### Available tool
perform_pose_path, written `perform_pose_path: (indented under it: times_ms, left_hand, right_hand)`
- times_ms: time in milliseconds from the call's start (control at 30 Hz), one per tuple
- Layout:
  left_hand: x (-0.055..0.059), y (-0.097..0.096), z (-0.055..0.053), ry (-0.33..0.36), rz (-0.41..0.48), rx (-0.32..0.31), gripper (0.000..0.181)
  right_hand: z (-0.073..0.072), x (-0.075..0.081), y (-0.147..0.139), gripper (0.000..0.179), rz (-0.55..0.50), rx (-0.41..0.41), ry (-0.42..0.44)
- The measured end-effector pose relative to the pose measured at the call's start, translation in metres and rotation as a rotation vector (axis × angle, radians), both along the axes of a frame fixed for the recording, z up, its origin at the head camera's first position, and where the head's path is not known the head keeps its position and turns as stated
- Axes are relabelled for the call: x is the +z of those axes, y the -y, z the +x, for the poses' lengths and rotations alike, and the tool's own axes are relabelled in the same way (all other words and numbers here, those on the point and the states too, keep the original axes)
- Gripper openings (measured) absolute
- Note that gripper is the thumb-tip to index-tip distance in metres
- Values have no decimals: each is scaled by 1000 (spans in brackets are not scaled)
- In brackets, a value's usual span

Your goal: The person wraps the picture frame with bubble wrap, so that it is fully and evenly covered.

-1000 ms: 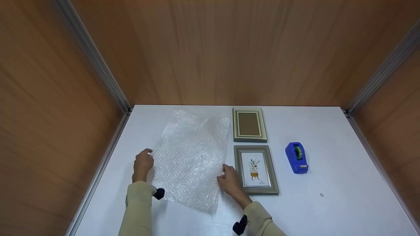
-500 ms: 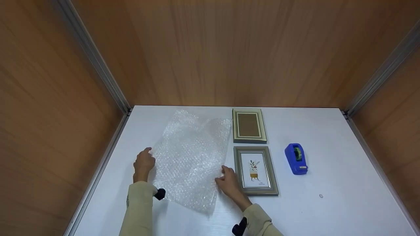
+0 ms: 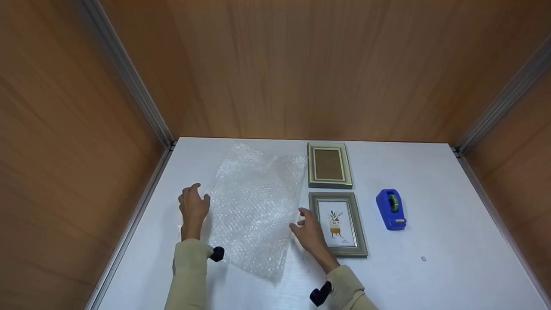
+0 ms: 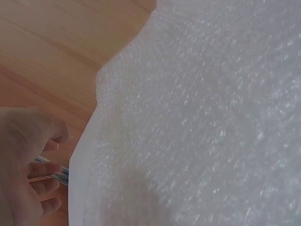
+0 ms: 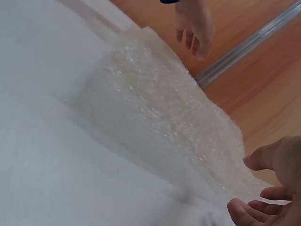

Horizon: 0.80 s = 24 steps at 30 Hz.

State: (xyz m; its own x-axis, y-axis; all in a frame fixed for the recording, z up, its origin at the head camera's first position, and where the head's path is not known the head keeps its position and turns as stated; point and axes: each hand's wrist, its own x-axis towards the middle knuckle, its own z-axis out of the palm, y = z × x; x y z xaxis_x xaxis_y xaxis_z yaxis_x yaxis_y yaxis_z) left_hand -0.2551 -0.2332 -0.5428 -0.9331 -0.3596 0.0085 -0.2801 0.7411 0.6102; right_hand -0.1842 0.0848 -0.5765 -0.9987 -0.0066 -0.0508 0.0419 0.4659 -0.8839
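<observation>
A sheet of clear bubble wrap [image 3: 258,211] lies on the white table, its far left corner peaked and its near edge slanting. Beside its left edge my left hand [image 3: 194,211] hovers with loosely bent fingers and the thumb spread away; in the left wrist view a gap separates the hand [image 4: 28,165] from the wrap [image 4: 197,113]. At the right edge of the sheet, my right hand [image 3: 311,232] has thumb and index finger parted with nothing between them. The right wrist view has its fingers [image 5: 242,213] close to the wrap's edge.
Right of the wrap lie two picture frames: one with a brown insert [image 3: 329,164], and nearer, one with a plant print [image 3: 335,221], which my right hand overlaps in view. A blue tape dispenser [image 3: 391,209] stands further right. Wooden panels [image 3: 275,69] enclose the table.
My left hand has moved slightly forward and right, its thumb spreading from the fingers. The right hand has shifted slightly right and its finger and thumb have parted from the wrap's edge.
</observation>
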Motion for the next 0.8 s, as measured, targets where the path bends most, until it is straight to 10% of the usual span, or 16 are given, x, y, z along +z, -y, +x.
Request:
perform_pose_path:
  times_ms: [800]
  left_hand:
    - [4, -104, 13, -105, 295, -200, 36]
  right_hand:
    - [-6, 32, -52, 49, -26, -148, -151]
